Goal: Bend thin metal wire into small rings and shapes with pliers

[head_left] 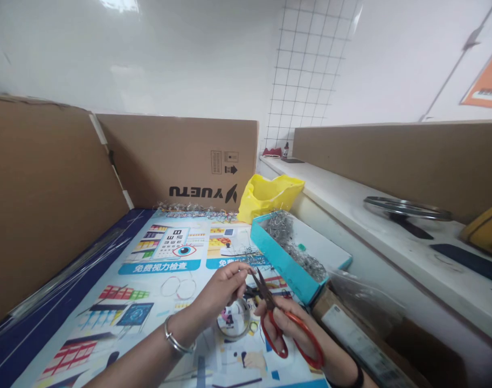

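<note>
Red scissors [269, 302]: a slip could have nicked the left fingertips [241, 275] beside the parted blades [263, 282].
Blades: pointed forward-left, long axis slanting over the poster [143, 288], near the blue box [278, 265].
Right hand [289, 318]: fingers clamped on the handles [317, 350].
Left hand [228, 284]: thumb and forefinger together; whether on anything, I couldn't tell.

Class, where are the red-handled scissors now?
In the head view, the red-handled scissors are right of centre, low, in the right hand, beside the left hand and in front of the turquoise box.

Upside-down "YUETU" [196, 192] on cardboard [168, 153]
</note>
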Demonstrator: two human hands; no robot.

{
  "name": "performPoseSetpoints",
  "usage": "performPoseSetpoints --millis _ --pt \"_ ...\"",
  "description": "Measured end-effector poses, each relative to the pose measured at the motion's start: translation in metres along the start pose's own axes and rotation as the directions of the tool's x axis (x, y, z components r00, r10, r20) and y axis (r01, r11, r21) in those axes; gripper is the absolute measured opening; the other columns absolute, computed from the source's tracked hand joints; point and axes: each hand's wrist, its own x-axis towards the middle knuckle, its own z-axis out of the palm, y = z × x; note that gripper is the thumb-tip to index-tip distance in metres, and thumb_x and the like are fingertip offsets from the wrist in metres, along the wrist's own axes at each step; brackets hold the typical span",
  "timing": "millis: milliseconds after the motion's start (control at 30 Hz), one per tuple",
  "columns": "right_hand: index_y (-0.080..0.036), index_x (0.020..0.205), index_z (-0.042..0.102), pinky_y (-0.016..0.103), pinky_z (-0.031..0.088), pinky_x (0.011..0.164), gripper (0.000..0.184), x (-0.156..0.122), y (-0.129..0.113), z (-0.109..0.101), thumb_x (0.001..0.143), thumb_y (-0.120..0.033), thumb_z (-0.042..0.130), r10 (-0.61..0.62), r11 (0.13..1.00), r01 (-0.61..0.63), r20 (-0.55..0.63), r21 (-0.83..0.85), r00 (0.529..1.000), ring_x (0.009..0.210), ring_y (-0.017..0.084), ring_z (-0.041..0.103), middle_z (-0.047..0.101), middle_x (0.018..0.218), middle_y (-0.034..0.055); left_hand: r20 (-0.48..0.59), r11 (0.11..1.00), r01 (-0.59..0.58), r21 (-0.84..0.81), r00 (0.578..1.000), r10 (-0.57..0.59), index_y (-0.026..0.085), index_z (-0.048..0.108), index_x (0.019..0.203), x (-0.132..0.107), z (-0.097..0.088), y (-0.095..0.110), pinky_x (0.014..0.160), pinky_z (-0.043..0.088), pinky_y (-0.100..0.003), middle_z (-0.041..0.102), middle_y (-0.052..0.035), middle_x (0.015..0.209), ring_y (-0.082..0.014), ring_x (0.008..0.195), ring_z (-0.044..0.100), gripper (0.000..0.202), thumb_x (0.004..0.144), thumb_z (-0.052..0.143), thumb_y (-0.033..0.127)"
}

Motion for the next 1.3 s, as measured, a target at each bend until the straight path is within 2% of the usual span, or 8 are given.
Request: performPoseSetpoints --millis 133,267,433,600,833,1000,1133,1300 --pt "-0.013 0.099 0.052 0.02 0.035 0.041 0.035 -0.001 0.001 0.003 0.094 -0.045 0.039 0.01 0.999 -0.009 -0.002 0.051 1.0 0.042 0.007 0.044 0.05 0.058 -0.0025 -0.061 0.982 -0.084 0.172 0.994 0.096 0.016 0.06 0.089 0.002 -0.002 -0.001 0.047 0.023 -0.02 0.043 0.0064 0.053 -0.0076 0.047 0.03 0.027 0.088 0.048 0.04" --pt "-0.013 0.101 0.052 0.019 0.036 0.039 0.034 -0.001 0.01 0.008 0.094 -0.044 0.041 0.03 0.989 -0.024 -0.041 0.145 0.999 0.042 0.008 0.047 0.052 0.058 -0.002 -0.104 0.906 -0.178 0.385 0.967 0.234 0.016 0.059 0.079 0.003 -0.002 0.0 0.062 0.034 -0.023 0.047 0.0043 0.055 -0.0112 0.058 0.043 0.026 0.089 0.045 0.035" --pt "-0.014 0.101 0.05 0.02 0.038 0.04 0.036 -0.001 0.024 0.019 0.093 -0.048 0.04 0.059 0.937 -0.044 -0.032 0.346 0.998 0.039 0.007 0.045 0.049 0.056 -0.0045 -0.087 0.884 -0.185 0.43 0.966 0.245 0.016 0.059 0.081 0.003 -0.002 -0.005 0.063 0.035 -0.024 0.048 0.0045 0.057 -0.0119 0.058 0.045 0.027 0.089 0.042 0.036" --pt "-0.015 0.101 0.05 0.018 0.035 0.039 0.031 -0.002 0.027 0.028 0.093 -0.044 0.042 0.032 0.987 -0.009 -0.141 0.162 0.99 0.038 0.006 0.041 0.047 0.054 -0.0061 -0.077 0.922 -0.138 0.361 0.981 0.177 0.017 0.058 0.083 0.002 -0.003 -0.012 0.056 0.033 -0.022 0.045 0.0059 0.054 -0.0109 0.053 0.04 0.028 0.089 0.043 0.039" --pt "-0.015 0.094 0.051 0.016 0.027 0.034 0.033 -0.002 0.031 0.025 0.093 -0.046 0.042 0.04 0.999 -0.04 -0.158 0.004 0.987 0.033 0.005 0.034 0.043 0.045 -0.0079 -0.091 0.845 -0.17 0.506 0.964 0.248 0.017 0.058 0.076 -0.003 -0.004 -0.008 0.059 0.034 -0.023 0.047 0.0045 0.056 -0.0121 0.057 0.044 0.028 0.089 0.041 0.036" --pt "-0.015 0.094 0.052 0.015 0.031 0.033 0.028 -0.002 0.035 0.027 0.093 -0.042 0.045 0.042 0.955 -0.017 -0.077 0.295 0.996 0.033 0.003 0.034 0.042 0.05 -0.0084 -0.072 0.815 -0.213 0.539 0.952 0.296 0.017 0.057 0.074 -0.008 -0.002 -0.003 0.059 0.034 -0.022 0.046 0.0042 0.057 -0.0116 0.057 0.044 0.029 0.09 0.041 0.035" --pt "-0.016 0.093 0.054 0.014 0.029 0.031 0.031 -0.005 0.037 0.029 0.09 -0.046 0.049 0.054 0.84 -0.058 0.023 0.539 0.998 0.031 0.002 0.028 0.038 0.05 -0.0098 -0.071 0.831 -0.256 0.495 0.94 0.332 0.017 0.058 0.077 -0.013 0.004 -0.002 0.059 0.034 -0.022 0.044 0.0042 0.058 -0.0114 0.057 0.043 0.029 0.091 0.04 0.035" --pt "-0.018 0.09 0.057 0.012 0.023 0.028 0.04 -0.012 0.041 0.021 0.084 -0.057 0.052 0.063 0.695 -0.18 0.19 0.696 0.98 0.026 0.001 0.023 0.038 0.046 -0.0116 -0.032 0.845 -0.323 0.425 0.928 0.371 0.017 0.058 0.079 -0.014 0.009 -0.004 0.058 0.034 -0.022 0.044 0.004 0.058 -0.0108 0.056 0.042 0.028 0.091 0.041 0.035"
